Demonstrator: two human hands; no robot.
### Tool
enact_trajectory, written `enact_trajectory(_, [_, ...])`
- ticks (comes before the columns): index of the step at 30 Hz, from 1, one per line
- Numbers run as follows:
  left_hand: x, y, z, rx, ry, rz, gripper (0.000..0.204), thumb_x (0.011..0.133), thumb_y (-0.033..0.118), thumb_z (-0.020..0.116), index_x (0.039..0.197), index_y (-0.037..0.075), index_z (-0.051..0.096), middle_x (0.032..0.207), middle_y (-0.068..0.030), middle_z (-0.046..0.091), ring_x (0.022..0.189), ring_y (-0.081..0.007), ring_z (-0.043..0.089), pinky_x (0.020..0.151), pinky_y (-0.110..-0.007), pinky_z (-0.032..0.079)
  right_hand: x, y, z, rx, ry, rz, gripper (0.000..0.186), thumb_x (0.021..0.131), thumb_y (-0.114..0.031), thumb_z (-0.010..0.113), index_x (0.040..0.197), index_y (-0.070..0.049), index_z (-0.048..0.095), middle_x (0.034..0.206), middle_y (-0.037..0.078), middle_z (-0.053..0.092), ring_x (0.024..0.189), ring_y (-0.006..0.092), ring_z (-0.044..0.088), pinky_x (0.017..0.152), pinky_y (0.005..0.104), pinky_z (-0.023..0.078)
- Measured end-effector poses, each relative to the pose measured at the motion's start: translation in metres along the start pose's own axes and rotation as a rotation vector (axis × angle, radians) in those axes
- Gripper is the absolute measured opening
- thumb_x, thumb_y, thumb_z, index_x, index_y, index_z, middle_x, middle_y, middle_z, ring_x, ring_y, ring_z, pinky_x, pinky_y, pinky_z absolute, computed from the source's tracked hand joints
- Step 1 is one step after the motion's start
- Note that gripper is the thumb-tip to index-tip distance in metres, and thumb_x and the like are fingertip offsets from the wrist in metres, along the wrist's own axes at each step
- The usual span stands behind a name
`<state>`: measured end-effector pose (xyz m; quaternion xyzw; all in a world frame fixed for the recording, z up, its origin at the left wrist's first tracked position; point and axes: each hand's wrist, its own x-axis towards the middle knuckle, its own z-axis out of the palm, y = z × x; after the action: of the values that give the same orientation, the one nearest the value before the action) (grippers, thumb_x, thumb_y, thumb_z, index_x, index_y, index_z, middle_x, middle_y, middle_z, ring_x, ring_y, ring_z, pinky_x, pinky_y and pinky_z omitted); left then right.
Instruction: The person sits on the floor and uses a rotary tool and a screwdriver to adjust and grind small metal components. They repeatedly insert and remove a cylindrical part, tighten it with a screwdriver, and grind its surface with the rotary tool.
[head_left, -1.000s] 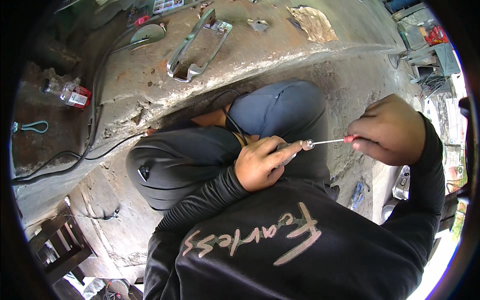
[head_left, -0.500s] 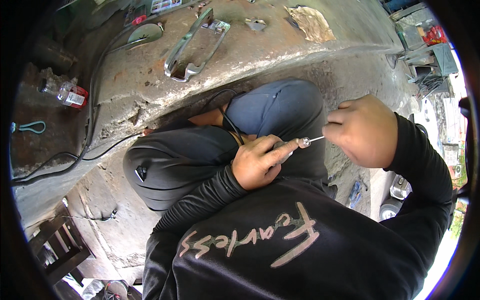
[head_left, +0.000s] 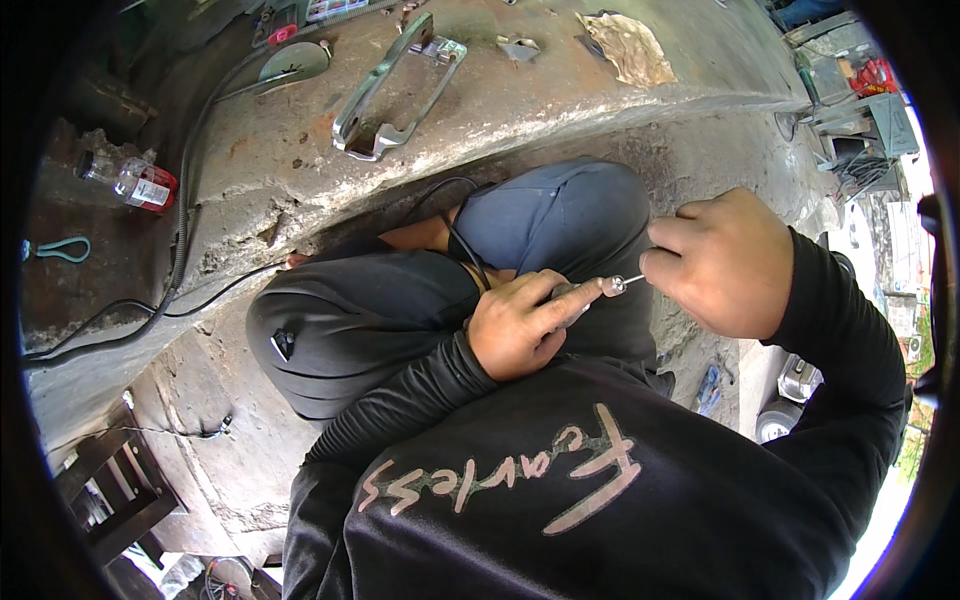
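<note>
Above my lap, my left hand (head_left: 520,325) is wrapped round a grey piece that its fingers mostly hide; I cannot make out its kind. The forefinger lies along it toward a shiny round metal end (head_left: 618,286). From that end a thin bright metal rod (head_left: 633,280) runs across to my right hand (head_left: 725,265), whose thumb and fingers are pinched on its other end. The rod's far tip is hidden in those fingers. A black cord (head_left: 462,238) curves over my leg toward the left hand; whether it joins the grey piece is hidden.
Beyond my knees, a raised concrete ledge bears a long metal bracket (head_left: 392,95), a round mirror-like disc (head_left: 300,65), a small metal piece (head_left: 518,47) and a brown crumpled cloth (head_left: 630,50). Leftward are a bottle of red liquid (head_left: 145,187) and a thick black hose (head_left: 183,215).
My right hand has shifted slightly left, and the exposed rod between the hands looks shorter. The left hand keeps its grip almost in place. The view has moved a little.
</note>
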<state>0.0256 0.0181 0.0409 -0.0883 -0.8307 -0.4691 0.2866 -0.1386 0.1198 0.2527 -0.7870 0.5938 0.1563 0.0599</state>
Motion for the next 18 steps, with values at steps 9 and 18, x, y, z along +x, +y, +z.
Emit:
enact_trajectory(9, [0.001,0.000,-0.002,-0.036,0.001,-0.047,0.072,0.066,-0.009,0.067,0.133,0.014,0.055,0.094,-0.0108,0.062,0.075,-0.0274,0.066,0.062,-0.036,0.055,-0.003,0.004,0.014,-0.106,0.233,-0.156,0.009,0.065,-0.021,0.062,0.066,-0.012,0.059,0.071,-0.002,0.050,0.067,0.0156,0.051,0.056,0.0323,0.038])
enact_trajectory(18, [0.004,-0.001,-0.004,-0.039,0.018,-0.033,0.070,0.066,-0.009,0.066,0.133,0.011,0.055,0.096,-0.0118,0.062,0.073,-0.0274,0.066,0.060,-0.035,0.055,-0.002,0.006,0.016,-0.171,0.324,-0.187,0.010,0.064,-0.019,0.063,0.070,-0.012,0.063,0.070,-0.002,0.050,0.065,0.0157,0.051,0.054,0.0328,0.040])
